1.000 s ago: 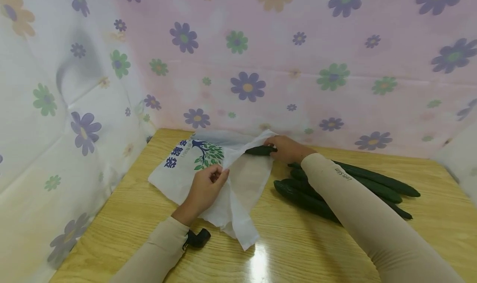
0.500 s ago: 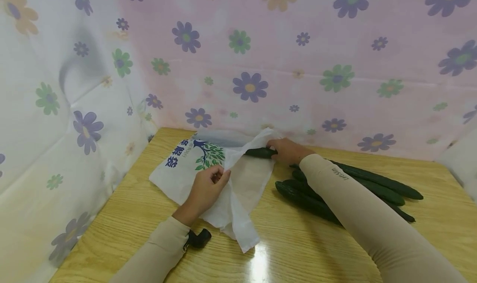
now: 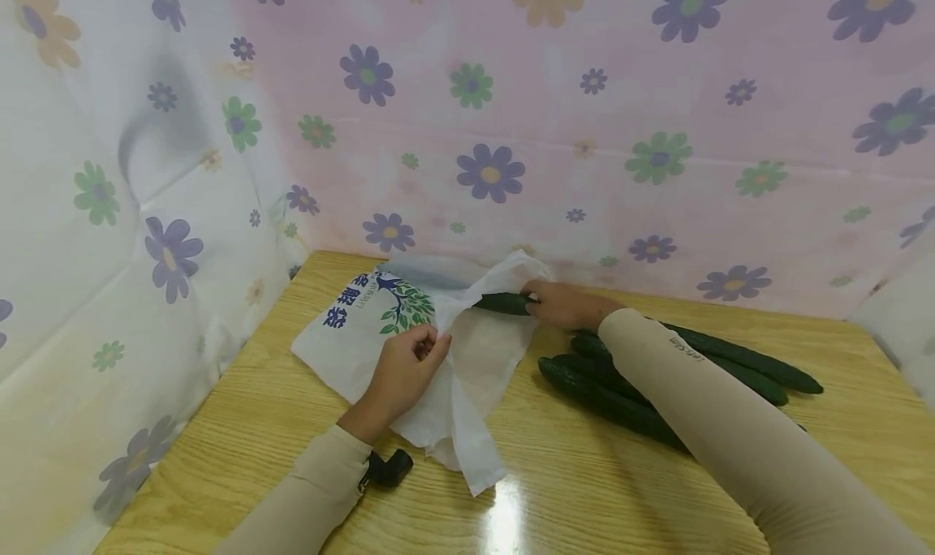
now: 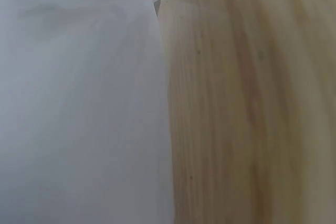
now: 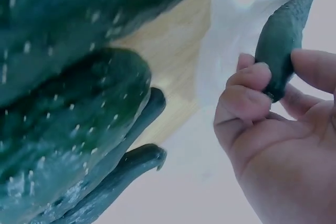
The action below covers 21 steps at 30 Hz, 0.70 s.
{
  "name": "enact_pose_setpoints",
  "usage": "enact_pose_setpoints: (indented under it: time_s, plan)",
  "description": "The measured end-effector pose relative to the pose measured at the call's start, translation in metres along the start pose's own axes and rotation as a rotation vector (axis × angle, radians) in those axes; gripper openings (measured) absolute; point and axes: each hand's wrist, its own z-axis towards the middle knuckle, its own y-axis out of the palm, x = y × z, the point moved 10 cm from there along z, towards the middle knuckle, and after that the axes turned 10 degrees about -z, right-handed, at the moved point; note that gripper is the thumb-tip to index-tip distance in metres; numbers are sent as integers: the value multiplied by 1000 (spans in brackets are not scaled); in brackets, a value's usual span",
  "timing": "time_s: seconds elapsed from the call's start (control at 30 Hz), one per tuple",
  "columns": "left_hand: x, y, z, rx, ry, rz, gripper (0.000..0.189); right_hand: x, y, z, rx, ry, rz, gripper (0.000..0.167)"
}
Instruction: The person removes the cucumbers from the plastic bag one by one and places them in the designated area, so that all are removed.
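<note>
Head view: the left hand (image 3: pixel 400 374) pinches the upper layer of the white plastic bag (image 3: pixel 380 328) between thumb and fingertips, near the bag's right edge, which looks meant to hold the mouth apart. The bag lies flat on the wooden table (image 3: pixel 555 490), printed side up, toward the far left. The right hand (image 3: pixel 561 303) grips 1 cucumber (image 3: pixel 504 303) by its right end, fingers curled round it. The cucumber lies nearly level, its long axis running left to right, its free tip pointing left at the bag's opening and resting over the bag's loose flap. Just right of the bag, partly under the right sleeve, lies a pile of cucumbers (image 3: pixel 730 364), their long axes running from near left to far right. A small black object (image 3: pixel 389 467) sits by the left wrist.

Left wrist view: only white bag film (image 4: pixel 79 119) on the left and table grain on the right; the hand itself is not visible here.

Right wrist view: thumb and curled fingers (image 5: pixel 249 85) close on the held cucumber's end, its tip pointing away over the white film, while the pile fills the left of the view.
</note>
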Motion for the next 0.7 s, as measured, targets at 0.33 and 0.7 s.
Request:
enact_pose_setpoints:
  time_s: [0.33, 0.7]
  plan:
    - [-2, 0, 0, 1, -27, 0, 23, -10, 21, -7, -123, 51, 398, 48]
    - [-2, 0, -1, 0, -23, -14, 24, -22, 25, -8, 18, 101, 339, 55]
